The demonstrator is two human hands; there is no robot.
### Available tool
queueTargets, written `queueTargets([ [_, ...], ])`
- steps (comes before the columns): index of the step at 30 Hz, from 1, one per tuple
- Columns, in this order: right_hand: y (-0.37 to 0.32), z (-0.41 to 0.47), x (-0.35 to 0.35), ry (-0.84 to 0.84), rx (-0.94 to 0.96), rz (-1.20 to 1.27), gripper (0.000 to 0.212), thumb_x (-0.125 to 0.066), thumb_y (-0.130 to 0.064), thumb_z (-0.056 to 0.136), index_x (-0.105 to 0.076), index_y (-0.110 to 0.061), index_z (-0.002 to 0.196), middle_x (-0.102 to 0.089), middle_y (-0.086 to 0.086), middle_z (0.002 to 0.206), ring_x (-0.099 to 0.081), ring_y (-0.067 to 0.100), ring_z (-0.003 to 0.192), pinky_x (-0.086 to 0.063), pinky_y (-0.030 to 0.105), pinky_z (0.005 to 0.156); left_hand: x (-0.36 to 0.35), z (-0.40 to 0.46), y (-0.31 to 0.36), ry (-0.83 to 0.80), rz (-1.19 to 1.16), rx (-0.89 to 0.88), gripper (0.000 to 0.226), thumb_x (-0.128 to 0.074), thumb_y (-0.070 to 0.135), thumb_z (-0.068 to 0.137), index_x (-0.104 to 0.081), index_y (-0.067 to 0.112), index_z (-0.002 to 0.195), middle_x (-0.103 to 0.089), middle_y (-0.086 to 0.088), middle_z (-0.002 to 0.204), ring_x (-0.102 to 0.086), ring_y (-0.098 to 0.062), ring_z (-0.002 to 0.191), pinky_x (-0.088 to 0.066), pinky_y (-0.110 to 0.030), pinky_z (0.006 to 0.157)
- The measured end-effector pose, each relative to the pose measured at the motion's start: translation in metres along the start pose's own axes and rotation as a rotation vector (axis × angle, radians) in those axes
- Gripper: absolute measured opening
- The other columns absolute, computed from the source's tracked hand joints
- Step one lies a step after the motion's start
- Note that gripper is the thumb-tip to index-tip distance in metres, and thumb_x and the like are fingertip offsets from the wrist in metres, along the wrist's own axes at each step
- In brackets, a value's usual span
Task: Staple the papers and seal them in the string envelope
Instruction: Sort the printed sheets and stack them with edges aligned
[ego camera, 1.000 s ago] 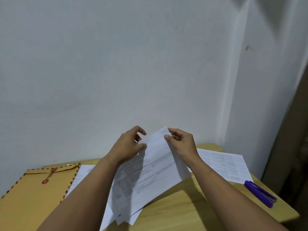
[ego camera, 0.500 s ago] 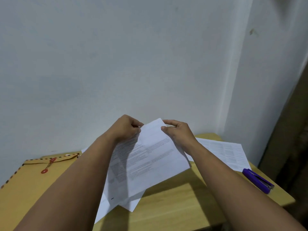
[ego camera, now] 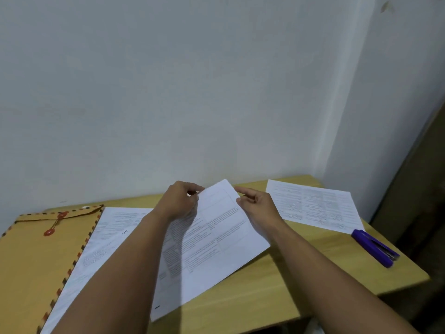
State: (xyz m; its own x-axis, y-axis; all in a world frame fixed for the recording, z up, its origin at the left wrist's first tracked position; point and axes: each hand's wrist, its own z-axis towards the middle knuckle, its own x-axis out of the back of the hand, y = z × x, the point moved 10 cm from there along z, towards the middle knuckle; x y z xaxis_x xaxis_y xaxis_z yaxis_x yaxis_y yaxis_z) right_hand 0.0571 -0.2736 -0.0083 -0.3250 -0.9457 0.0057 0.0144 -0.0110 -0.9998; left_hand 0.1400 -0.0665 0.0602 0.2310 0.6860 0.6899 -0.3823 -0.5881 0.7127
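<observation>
A stack of printed papers (ego camera: 216,239) is tilted over the middle of the wooden table (ego camera: 313,276), its lower edge near the tabletop. My left hand (ego camera: 179,201) pinches the stack's top left edge. At the top right edge, my right hand (ego camera: 258,207) holds the stack with curled fingers, the index finger stretched toward the top corner. A brown string envelope (ego camera: 33,256) with red buttons and a striped border lies flat at the left. A purple stapler (ego camera: 374,247) lies at the right.
One printed sheet (ego camera: 106,239) marked with a handwritten 5 lies between the envelope and the held stack. Another printed sheet (ego camera: 313,206) lies at the back right, near the stapler. A white wall stands close behind the table, with a corner at the right.
The held papers have come down closer to the table. My right hand has slid from the top edge to the right edge. My left hand keeps its pinch.
</observation>
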Motion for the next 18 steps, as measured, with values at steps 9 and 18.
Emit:
queueTargets([
  [9, 0.002, -0.013, -0.005, -0.007, 0.053, -0.052, 0.049, -0.061, -0.001, 0.102, -0.067, -0.034, 0.138, -0.080, -0.008, 0.094, -0.079, 0.011, 0.091, -0.058, 0.020, 0.073, -0.018, -0.001, -0.005, 0.006, -0.032, -0.044, 0.032, -0.055, 0.004, 0.091, -0.076, 0.026, 0.102, -0.072, 0.007, 0.094, -0.066, -0.013, 0.085, -0.050, -0.025, 0.073],
  [18, 0.010, -0.012, -0.020, -0.014, 0.041, 0.083, 0.058, -0.055, 0.005, 0.102, -0.065, -0.038, 0.140, -0.078, 0.004, 0.123, -0.076, 0.022, 0.112, -0.062, 0.042, 0.095, -0.024, -0.002, 0.000, 0.035, -0.069, -0.102, 0.030, -0.056, 0.012, 0.098, -0.074, 0.023, 0.119, -0.073, 0.011, 0.106, -0.063, 0.000, 0.087, -0.045, -0.016, 0.079],
])
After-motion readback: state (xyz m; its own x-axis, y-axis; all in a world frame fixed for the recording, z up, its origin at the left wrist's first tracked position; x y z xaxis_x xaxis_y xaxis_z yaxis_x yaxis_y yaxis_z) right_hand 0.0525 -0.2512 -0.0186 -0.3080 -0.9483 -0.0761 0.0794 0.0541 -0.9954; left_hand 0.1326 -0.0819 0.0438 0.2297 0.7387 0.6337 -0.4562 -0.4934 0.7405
